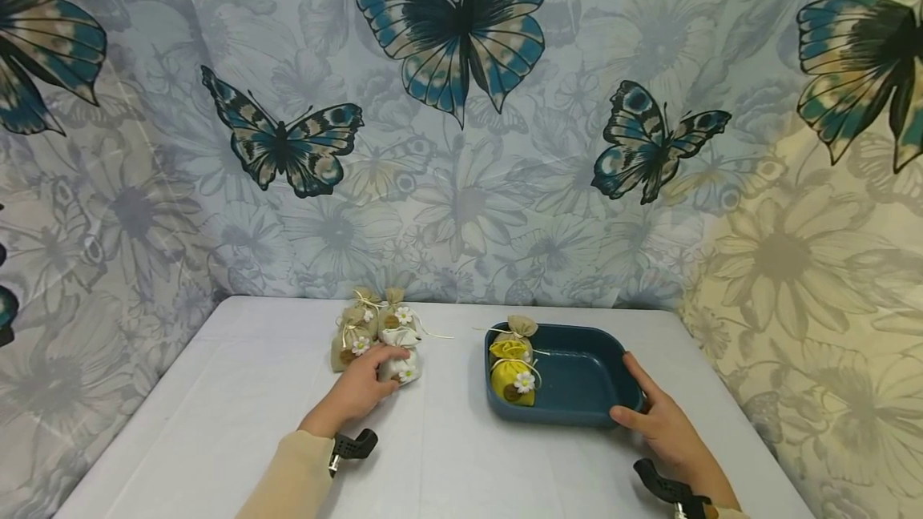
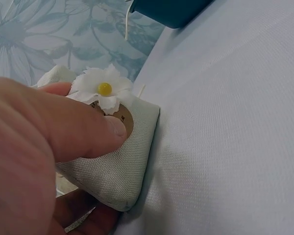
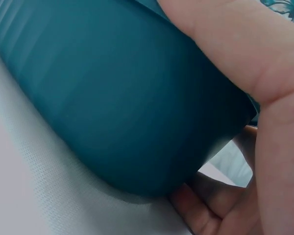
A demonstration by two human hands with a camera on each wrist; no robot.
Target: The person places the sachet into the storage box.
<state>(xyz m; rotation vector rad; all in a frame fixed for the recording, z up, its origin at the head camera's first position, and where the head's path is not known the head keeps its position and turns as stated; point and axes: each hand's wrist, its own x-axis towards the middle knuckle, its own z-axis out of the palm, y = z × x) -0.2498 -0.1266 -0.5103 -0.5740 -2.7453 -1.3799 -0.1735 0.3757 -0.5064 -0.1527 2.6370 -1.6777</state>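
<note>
My left hand point(image 1: 356, 388) grips a small off-white drawstring pouch point(image 1: 409, 364) at the centre-left of the table. In the left wrist view the thumb presses the round brown label of this pouch point(image 2: 118, 176), just below a white cloth flower point(image 2: 100, 85), and other fingers lie underneath. At the right, my right hand point(image 1: 671, 431) holds the end of a dark teal rectangular dish point(image 1: 584, 375). Its thumb lies at the rim, with fingers along the dish's outer wall point(image 3: 108, 107). Inside the dish, at the left end, sit a yellow pouch point(image 1: 508, 383) and a beige pouch point(image 1: 522, 326) behind it.
Several beige pouches with white flowers, one a front beige pouch point(image 1: 342, 354), stand close behind and left of the left hand. A white cloth point(image 1: 180, 423) covers the table. Butterfly-patterned fabric point(image 1: 461, 239) hangs behind and along the sides.
</note>
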